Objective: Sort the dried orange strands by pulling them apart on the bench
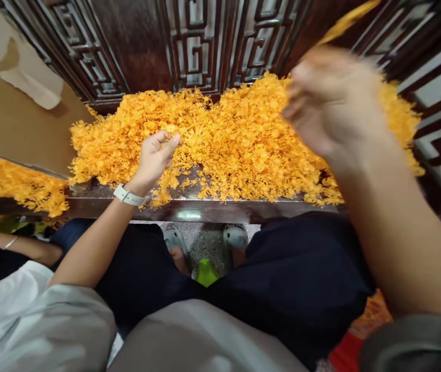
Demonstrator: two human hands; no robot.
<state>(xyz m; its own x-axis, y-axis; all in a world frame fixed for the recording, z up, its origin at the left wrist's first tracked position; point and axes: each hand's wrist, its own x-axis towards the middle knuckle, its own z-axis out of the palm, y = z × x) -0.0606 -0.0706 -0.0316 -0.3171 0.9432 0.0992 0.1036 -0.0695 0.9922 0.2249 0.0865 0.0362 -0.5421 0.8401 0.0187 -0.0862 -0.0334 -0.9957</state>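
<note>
A heap of orange plastic-looking flower pieces (259, 144) is spread along the dark wooden ledge (189, 211) in front of me. Over its left part is my left hand (153, 159), with a pale watch on the wrist. Its thumb and index finger are pinched together beside the flower pieces; whatever is between them is too small to make out. My right hand (334, 98) is raised above the right side of the heap, smeared by motion. From its closed fingers a thin orange strip (347, 21) sticks up to the right.
A cardboard box (26, 121) stands at the left, with more orange pieces (14, 181) beyond it. Carved wooden lattice panels (195, 44) rise behind the heap. Another person's arm (22, 245) shows at lower left. Something bright green (207, 273) is between my legs.
</note>
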